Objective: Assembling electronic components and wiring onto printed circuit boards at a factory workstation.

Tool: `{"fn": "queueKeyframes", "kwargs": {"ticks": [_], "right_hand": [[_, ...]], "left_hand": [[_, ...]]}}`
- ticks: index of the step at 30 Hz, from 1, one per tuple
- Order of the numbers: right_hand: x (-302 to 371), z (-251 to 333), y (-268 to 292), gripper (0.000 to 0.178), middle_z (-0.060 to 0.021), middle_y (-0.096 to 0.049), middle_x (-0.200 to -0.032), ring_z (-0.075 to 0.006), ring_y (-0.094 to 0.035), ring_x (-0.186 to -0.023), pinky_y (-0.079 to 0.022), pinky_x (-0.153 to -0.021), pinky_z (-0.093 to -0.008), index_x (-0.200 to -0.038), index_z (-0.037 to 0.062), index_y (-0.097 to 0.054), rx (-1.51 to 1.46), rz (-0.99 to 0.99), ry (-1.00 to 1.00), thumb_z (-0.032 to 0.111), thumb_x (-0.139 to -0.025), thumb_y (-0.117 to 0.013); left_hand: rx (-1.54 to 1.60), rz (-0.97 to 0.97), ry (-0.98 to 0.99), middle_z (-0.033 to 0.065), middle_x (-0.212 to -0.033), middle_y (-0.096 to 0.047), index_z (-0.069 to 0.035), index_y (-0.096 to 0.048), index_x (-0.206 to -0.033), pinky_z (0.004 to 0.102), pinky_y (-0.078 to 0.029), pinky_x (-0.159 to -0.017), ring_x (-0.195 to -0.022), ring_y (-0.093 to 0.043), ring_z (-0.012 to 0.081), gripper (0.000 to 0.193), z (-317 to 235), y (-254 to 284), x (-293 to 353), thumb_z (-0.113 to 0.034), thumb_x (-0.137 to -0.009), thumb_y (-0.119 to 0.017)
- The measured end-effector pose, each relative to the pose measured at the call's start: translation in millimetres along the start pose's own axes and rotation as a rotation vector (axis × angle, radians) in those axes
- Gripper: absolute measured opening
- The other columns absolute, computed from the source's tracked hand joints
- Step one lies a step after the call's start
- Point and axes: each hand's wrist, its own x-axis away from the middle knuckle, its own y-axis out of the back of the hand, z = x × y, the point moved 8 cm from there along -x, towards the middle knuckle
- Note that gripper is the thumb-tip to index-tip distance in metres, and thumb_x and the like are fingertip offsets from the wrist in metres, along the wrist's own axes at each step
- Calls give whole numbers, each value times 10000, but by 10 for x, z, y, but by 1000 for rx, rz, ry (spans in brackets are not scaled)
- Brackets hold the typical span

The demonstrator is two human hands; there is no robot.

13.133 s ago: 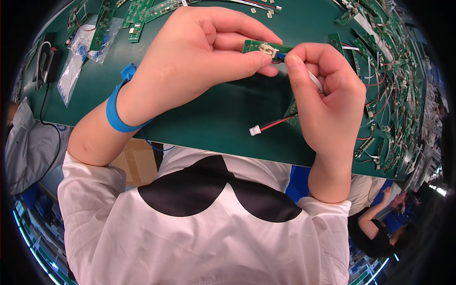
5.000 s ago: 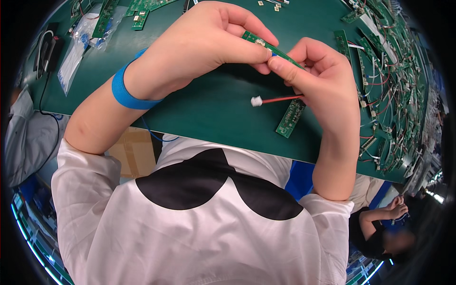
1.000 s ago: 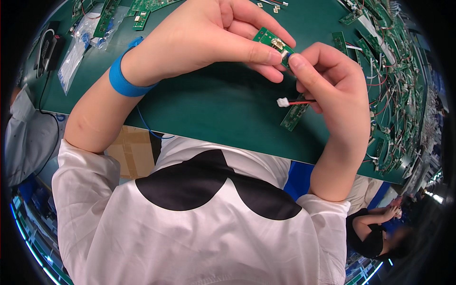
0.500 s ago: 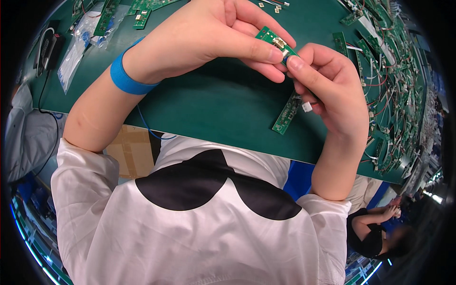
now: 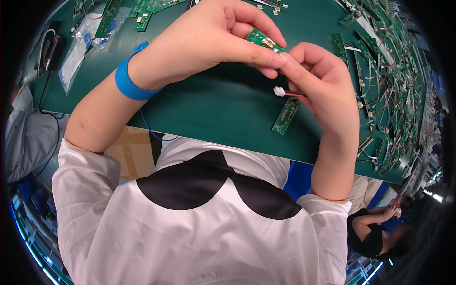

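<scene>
My left hand (image 5: 204, 40) holds a small green circuit board (image 5: 257, 38) between thumb and fingers; a pale connector shows on its face. The thumb of my right hand (image 5: 325, 83) presses at the board's near right end, against my left thumb tip, and covers that end. From under the right palm sticks a short red and black wire cable (image 5: 290, 93) with a white plug on its free end. What the right fingertips pinch is hidden. Below, on the green table (image 5: 204, 118), lies another narrow circuit board (image 5: 285, 117).
Many wired circuit boards (image 5: 375, 95) are heaped along the right side. At the back left lie more boards (image 5: 142, 21), a clear plastic bag (image 5: 78, 57) and a black device (image 5: 50, 50). A blue wristband (image 5: 128, 80) with a cord circles my left wrist.
Both hands and the board have shifted slightly left. My right thumb has moved over the board's end, and the white plug has swung left, showing its red and black wires.
</scene>
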Motion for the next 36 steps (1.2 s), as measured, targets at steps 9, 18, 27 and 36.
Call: {"fn": "queueKeyframes", "kwargs": {"ticks": [9, 18, 27, 36], "right_hand": [[-19, -135, -29, 254, 31, -493, -613, 1, -355, -438, -243, -388, -163, -810, 15, -579, -171, 76, -194, 258, -847, -643], [40, -32, 103, 183, 30, -513, -556, -3, -429, -451, -273, -397, -166, -804, -20, -594, 66, -13, -101, 151, -821, -658], [127, 20, 286, 192, 7, -533, -544, -17, -436, -443, -297, -392, -182, -767, -43, -617, 340, -206, -184, 135, -779, -689], [275, 233, 514, 110, 20, -562, -582, 4, -407, -428, -274, -372, -160, -798, -33, -642, 351, -259, -114, 69, -778, -677]], "left_hand": [[-68, -91, 31, 130, -868, -647, 72, -545, -1026, 230, -516, -737, -788, -647, 160, 239, 22, 105, -45, 19, -807, -626], [-54, -141, 83, 112, -805, -645, 55, -542, -964, 225, -518, -664, -728, -645, 148, 190, 81, 150, -26, -1, -803, -627], [-141, -280, 53, 97, -845, -636, 59, -546, -998, 208, -506, -688, -742, -638, 137, 219, 4, 110, 7, 2, -801, -625], [-92, -216, -25, 124, -915, -649, 38, -544, -1149, 240, -505, -813, -899, -650, 191, 307, 65, 107, -4, -43, -854, -573]]}}
